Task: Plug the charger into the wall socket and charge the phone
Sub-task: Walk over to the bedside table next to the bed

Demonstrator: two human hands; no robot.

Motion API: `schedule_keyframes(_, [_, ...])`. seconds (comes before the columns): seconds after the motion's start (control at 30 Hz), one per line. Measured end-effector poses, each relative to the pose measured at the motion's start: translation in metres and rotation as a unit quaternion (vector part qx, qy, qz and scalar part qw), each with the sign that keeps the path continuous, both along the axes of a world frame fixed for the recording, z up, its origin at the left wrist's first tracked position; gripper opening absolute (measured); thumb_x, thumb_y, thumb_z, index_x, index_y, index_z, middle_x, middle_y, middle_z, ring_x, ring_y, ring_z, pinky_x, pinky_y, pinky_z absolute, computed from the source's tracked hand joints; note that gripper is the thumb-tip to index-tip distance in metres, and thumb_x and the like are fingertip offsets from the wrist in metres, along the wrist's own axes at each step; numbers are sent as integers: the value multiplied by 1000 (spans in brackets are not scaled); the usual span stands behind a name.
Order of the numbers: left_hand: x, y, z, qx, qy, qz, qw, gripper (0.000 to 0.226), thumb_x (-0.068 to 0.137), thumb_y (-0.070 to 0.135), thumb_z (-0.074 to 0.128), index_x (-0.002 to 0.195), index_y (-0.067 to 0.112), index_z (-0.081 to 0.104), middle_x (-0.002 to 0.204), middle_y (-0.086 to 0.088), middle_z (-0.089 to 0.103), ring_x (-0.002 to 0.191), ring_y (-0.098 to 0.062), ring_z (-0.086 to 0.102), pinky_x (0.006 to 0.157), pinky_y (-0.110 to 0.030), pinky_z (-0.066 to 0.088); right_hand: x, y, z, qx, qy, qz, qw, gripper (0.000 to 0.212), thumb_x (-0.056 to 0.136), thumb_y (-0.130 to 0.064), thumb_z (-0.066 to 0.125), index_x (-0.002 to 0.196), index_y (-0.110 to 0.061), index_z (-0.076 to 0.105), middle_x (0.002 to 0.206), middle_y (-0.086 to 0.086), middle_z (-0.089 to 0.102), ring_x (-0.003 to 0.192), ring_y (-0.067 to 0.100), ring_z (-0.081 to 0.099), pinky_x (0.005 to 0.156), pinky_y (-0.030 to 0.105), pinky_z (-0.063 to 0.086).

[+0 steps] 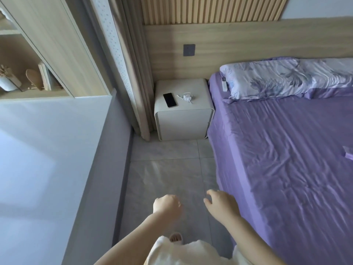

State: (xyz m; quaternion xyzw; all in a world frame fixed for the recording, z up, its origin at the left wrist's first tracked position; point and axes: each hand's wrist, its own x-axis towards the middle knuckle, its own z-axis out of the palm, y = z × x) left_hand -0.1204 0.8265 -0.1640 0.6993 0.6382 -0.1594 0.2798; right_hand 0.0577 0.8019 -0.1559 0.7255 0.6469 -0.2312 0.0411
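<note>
phone (169,100) black, face up, frame centre | charger (186,96) white, cable tangled, details unclear | left hand (166,205) loosely curled, empty | right hand (221,204) open, empty

From my remote seat I see a bed with a creased purple sheet (286,159) filling the right side, a floral lilac pillow (277,79) at its far end. A white remote control (224,84) lies on the sheet just left of the pillow. Beige pleated curtains (133,73) hang at far centre. On the left, an open wooden shelf (23,73) holds small ornaments. Grey floor tiles (166,178) run along the bed's left side.
</note>
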Motion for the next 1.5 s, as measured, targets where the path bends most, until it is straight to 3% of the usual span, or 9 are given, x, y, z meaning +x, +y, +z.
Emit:
schedule_keyframes(0.37, [-1,100,-1,4,15,3,1000,32,91,29,40,104,17,67,113,-2,69,106,-25,62,79,-26,45,5,102,-4,-16,15,2,1000,39,91,-38,43,125,-21,53,122,4,66,110,28,60,87,33,46])
schedule_keyframes(0.63, [50,192,6,6,18,31,999,31,90,19,43,107,19,68,113,0,69,104,-24,63,82,-27,49,48,203,-11,-10,24,59,998,39,92,-37,43,125,-20,53,120,4,67,110,29,60,87,34,46])
schedule_keyframes(1.03, [103,289,3,-1,-23,128,991,31,87,35,41,89,19,66,100,-2,72,95,-26,65,70,-27,45,95,308,-25,-44,30,111,992,38,92,-35,42,123,-15,51,105,10,70,101,33,61,85,37,46])
schedule_keyframes(1.5, [76,434,-25,-24,-17,75,997,31,88,35,40,97,22,66,103,0,70,95,-23,65,69,-25,44,88,432,-36,-65,-5,81,995,39,91,-38,40,121,-16,53,110,10,67,101,32,61,82,35,46])
